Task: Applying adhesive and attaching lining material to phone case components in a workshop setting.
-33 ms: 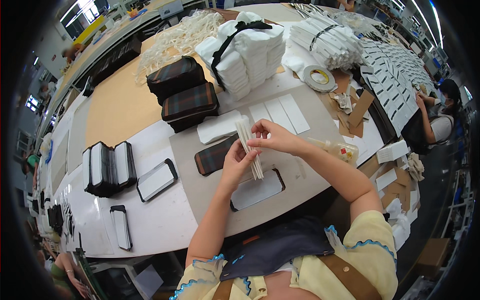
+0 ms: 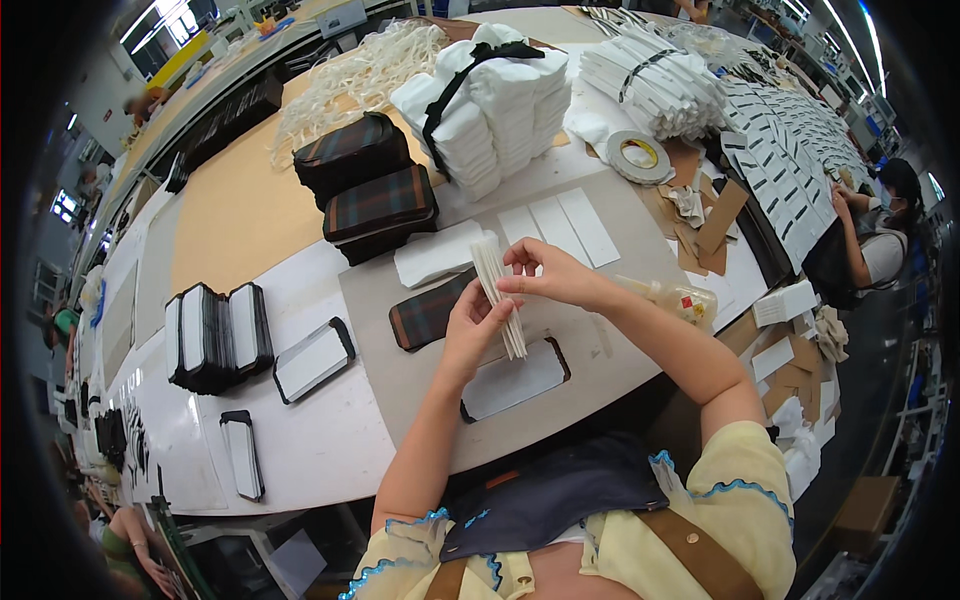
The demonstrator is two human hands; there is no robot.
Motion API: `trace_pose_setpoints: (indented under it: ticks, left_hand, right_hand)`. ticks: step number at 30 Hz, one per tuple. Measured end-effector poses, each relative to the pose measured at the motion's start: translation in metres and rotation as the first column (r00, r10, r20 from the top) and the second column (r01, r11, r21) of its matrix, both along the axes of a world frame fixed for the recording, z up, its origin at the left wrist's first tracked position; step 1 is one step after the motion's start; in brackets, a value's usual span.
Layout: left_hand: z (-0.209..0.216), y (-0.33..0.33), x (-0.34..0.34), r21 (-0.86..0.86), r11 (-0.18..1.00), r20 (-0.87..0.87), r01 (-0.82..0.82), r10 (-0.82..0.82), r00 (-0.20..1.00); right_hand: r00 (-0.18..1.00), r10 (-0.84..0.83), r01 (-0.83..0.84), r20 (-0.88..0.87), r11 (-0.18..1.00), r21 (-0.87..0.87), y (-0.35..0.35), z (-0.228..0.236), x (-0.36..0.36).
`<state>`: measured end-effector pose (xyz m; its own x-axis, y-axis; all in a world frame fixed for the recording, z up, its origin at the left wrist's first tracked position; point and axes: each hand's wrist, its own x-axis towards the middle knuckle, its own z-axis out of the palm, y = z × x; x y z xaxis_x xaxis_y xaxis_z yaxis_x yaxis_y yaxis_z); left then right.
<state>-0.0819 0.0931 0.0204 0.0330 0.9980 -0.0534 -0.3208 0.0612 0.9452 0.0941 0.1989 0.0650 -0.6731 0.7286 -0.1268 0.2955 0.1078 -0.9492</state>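
Observation:
Between my hands stands a thin bundle of white strips (image 2: pixel 487 262), tilted slightly. My left hand (image 2: pixel 474 322) is closed round its left side. The fingertips of my right hand (image 2: pixel 548 274) pinch the bundle's right edge. Beneath, near the table's front edge, lies a white panel with black corners (image 2: pixel 517 382). Left of my left hand is a dark plaid panel (image 2: pixel 425 314), partly covered by that hand. Beyond it lies a folded white sheet (image 2: pixel 432 256). Several flat white strips (image 2: pixel 560 228) rest side by side beyond my right hand.
Two plaid cases (image 2: pixel 380 208) and a tied white stack (image 2: pixel 500 115) stand farther back. At left are stacked black-edged panels (image 2: pixel 205 335). A clear plastic bottle (image 2: pixel 675 300) lies by my right forearm, near a tape roll (image 2: pixel 640 157). Another person (image 2: pixel 880 230) works at far right.

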Motion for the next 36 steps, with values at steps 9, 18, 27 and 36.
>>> trace_pose_setpoints:
  ticks: [9, 18, 27, 36]
  left_hand:
    - [0.000, 0.001, -0.007, -0.103, 0.993, 0.125, -0.061, 0.074, 0.989]
    - [-0.003, 0.001, -0.005, -0.094, 0.995, 0.049, -0.013, 0.018, 0.999]
    - [-0.003, 0.001, -0.002, -0.089, 0.996, 0.043, -0.005, 0.009, 0.999]
    - [-0.001, 0.001, 0.001, -0.092, 0.996, 0.066, -0.020, 0.026, 0.998]
  right_hand:
    - [0.959, -0.285, 0.278, 0.015, 0.945, 0.173, 0.054, 0.011, 0.058]
    - [0.831, -0.334, 0.222, 0.444, 0.932, 0.285, 0.164, -0.034, 0.175]
    - [0.575, -0.578, -0.062, 0.579, 0.675, 0.735, 0.137, -0.032, 0.145]
    - [0.528, -0.413, -0.205, 0.742, 0.786, 0.583, -0.019, 0.010, 0.205]
